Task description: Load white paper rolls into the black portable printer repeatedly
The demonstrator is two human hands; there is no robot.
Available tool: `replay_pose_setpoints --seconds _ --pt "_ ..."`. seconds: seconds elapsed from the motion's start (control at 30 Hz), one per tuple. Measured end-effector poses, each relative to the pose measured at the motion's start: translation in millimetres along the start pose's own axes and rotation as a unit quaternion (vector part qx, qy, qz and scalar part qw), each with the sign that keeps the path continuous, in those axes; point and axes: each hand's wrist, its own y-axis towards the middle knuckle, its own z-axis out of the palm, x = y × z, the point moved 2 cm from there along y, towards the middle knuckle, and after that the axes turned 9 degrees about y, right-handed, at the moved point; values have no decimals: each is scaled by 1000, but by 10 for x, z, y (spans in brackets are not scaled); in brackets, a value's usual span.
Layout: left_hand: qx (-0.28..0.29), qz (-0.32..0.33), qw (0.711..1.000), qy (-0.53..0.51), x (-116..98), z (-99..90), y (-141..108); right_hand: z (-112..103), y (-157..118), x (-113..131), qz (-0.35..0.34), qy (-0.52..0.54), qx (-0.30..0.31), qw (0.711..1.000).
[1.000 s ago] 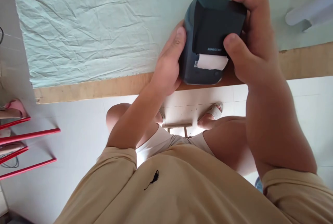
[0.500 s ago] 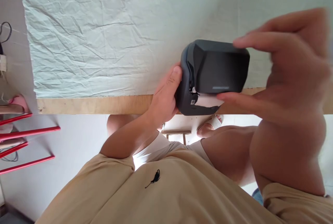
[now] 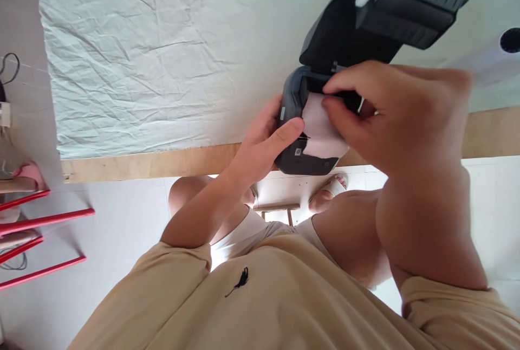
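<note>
A small dark grey portable label printer point(image 3: 289, 160) is held at the table's front edge with its lid point(image 3: 343, 27) swung up and back. The lid's underside shows a black block and a white round knob. In the bay lies a white paper roll point(image 3: 319, 114), its torn-edged strip hanging over the front panel. My left hand point(image 3: 266, 133) grips the printer's left side, thumb on the near rim of the bay. With thumb and index finger my right hand point(image 3: 400, 109) pinches at the top of the roll inside the bay; its other fingers are partly hidden.
Wrinkled pale green cloth point(image 3: 142, 57) covers the table, with a bare wooden strip point(image 3: 182, 160) along its front. A white cylinder with a dark end point(image 3: 509, 40) lies at the far right. Red metal legs point(image 3: 49, 220) stand on the floor at left. My legs are below the edge.
The printer's lid was closed and is now fully raised. My right hand has moved left from the lid's edges down into the paper bay. My left hand's thumb now lies over the rim.
</note>
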Motion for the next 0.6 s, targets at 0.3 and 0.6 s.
replay_pose_setpoints --seconds 0.3,0.6 --pt "-13 -21 1000 8 11 -2 30 -158 -71 -75 -72 0 104 992" --pt "-16 -11 999 -33 -46 59 57 -174 110 -518 13 289 -260 921"
